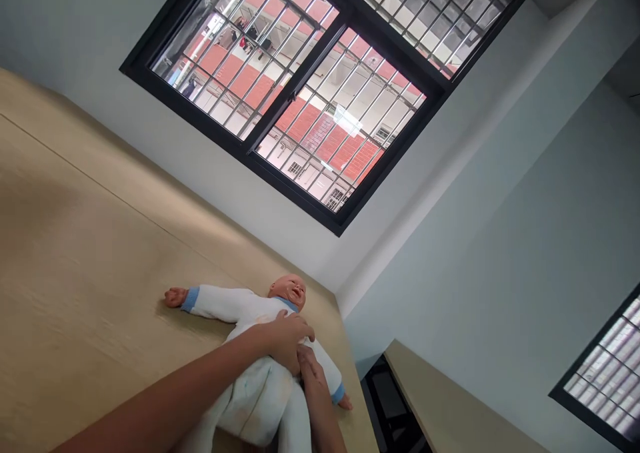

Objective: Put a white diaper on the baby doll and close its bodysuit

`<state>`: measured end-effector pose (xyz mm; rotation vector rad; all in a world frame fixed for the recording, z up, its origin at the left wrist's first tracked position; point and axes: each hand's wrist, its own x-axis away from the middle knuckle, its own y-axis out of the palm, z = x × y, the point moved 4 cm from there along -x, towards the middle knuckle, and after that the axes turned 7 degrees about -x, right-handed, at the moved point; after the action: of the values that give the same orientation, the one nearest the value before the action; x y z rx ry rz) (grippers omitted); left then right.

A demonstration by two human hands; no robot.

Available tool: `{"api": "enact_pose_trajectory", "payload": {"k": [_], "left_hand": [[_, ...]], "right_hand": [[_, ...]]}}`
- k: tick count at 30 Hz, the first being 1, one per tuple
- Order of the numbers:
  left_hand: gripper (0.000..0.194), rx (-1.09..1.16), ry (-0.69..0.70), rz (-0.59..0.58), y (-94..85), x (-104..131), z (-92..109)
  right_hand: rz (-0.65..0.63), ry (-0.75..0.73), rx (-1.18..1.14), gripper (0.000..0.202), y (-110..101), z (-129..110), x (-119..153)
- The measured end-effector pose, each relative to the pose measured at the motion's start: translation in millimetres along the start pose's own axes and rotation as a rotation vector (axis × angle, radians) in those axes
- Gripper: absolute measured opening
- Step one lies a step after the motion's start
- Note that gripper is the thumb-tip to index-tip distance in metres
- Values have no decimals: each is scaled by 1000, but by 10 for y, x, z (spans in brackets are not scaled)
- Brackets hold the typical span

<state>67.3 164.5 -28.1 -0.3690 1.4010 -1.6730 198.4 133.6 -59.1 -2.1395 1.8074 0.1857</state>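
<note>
A baby doll in a white suit with blue collar and cuffs lies face up on the wooden tabletop, arms spread. Over its chest rests my left hand, its fingers curled on the front of the suit. My right hand meets it at the doll's side, with the fingers pressed together against the same cloth. What exactly the fingertips pinch is hidden. A bulky white cloth covers the doll's hips, and its legs run out of the bottom of the view.
The pale wooden table borders the wall, with its far corner just past the doll's head. A second table with a dark underframe stands at the right. Above is a barred window in a black frame; another window is at far right.
</note>
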Motion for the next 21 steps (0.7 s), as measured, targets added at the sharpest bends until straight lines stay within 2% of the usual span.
{"api": "enact_pose_trajectory", "payload": {"k": [3, 6, 9, 11, 13, 15, 21], "left_hand": [[59, 89, -66, 74, -71, 136, -233], [37, 136, -199, 254, -232, 334, -517], [23, 102, -377, 443, -446, 553, -804], [17, 53, -493, 511, -571, 687, -967], [11, 34, -570, 503, -647, 795, -1090], [5, 89, -609, 442, -671, 877, -1178], [7, 459, -705, 181, -624, 1048, -1322]], "right_hand": [[-91, -27, 4, 35, 86, 93, -61], [-149, -102, 0, 39, 202, 213, -223], [-184, -166, 7, 38, 354, 283, -428], [-199, -172, 4, 37, 451, 290, -538], [-179, -173, -21, 36, 508, 276, -598], [-94, -159, -75, 36, 499, 278, -613], [335, 18, -281, 26, 276, 466, -550]]}}
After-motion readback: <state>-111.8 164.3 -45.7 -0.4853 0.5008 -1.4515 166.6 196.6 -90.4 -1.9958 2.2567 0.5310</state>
